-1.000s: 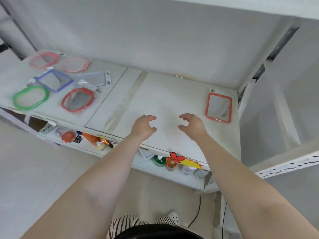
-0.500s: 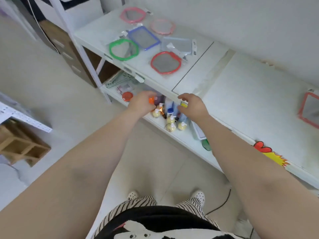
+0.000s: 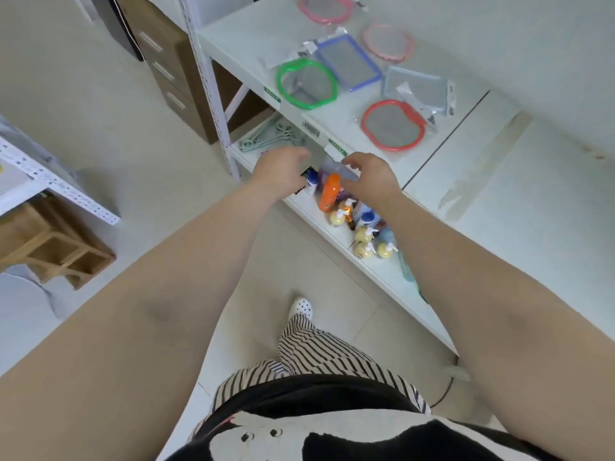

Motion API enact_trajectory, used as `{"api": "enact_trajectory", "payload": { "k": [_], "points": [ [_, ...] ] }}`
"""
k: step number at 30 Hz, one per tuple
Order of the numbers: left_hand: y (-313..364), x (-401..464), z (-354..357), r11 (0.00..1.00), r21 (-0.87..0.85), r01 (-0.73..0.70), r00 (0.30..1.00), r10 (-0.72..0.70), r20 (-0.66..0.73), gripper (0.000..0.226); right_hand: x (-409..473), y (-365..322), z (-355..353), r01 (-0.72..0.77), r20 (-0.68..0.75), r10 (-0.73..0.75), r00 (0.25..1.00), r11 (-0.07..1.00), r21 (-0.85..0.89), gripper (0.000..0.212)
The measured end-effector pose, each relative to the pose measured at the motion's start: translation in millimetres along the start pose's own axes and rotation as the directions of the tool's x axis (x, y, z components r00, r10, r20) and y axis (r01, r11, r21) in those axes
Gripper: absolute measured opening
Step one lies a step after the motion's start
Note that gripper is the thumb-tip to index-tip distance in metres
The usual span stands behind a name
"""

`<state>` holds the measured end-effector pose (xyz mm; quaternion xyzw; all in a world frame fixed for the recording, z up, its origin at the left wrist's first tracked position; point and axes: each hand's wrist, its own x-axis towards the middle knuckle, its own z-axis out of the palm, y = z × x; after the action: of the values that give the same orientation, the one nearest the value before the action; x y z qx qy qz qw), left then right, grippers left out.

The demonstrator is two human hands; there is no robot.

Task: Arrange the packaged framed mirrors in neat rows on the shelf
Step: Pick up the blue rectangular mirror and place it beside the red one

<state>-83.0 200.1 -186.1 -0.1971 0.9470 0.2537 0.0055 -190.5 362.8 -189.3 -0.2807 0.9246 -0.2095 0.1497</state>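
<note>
Several packaged framed mirrors lie on the white shelf top (image 3: 519, 207): a green one (image 3: 307, 84), a blue rectangular one (image 3: 349, 63), a red one (image 3: 392, 125), a pale grey-blue one (image 3: 417, 88), a light pink one (image 3: 387, 42) and a pink one (image 3: 321, 8) at the far end. My left hand (image 3: 281, 171) and my right hand (image 3: 371, 178) hover in front of the shelf's front edge, just short of the red mirror. Both have loosely curled fingers and hold nothing.
A lower shelf (image 3: 376, 271) carries an orange bottle (image 3: 328, 192), small yellow pump bottles (image 3: 364, 242) and pale green hangers (image 3: 273, 136). Brown drawers (image 3: 169, 66) stand behind the upright. A wooden stool (image 3: 50, 244) and another white rack (image 3: 50, 184) are at the left.
The view has swung left and down, and the group of mirrors came nearer. Both hands moved left along the shelf edge. The lone red rectangular mirror at the right left the view.
</note>
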Motion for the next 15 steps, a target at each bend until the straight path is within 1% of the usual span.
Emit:
{"api": "enact_trajectory", "payload": {
  "k": [2, 7, 15],
  "points": [
    [-6.1, 21.3, -7.3, 1.000, 0.001, 0.009, 1.000, -0.009, -0.009, 0.053, 25.5, -3.1, 0.0, 0.021, -0.002, -0.021, 1.000, 1.000, 0.012, 0.042],
    [-16.8, 72.8, -22.8, 1.000, -0.028, 0.012, 1.000, -0.012, -0.008, 0.052, 85.5, -9.9, -2.5, 0.055, -0.003, -0.055, 0.998, 0.998, -0.011, 0.043],
    [-35.7, 145.6, -49.9, 0.999, -0.041, -0.034, 0.999, 0.035, 0.012, 0.055, 152.4, -23.3, -19.0, 0.004, -0.024, -0.004, 1.000, 1.000, -0.015, 0.043]
  ]
}}
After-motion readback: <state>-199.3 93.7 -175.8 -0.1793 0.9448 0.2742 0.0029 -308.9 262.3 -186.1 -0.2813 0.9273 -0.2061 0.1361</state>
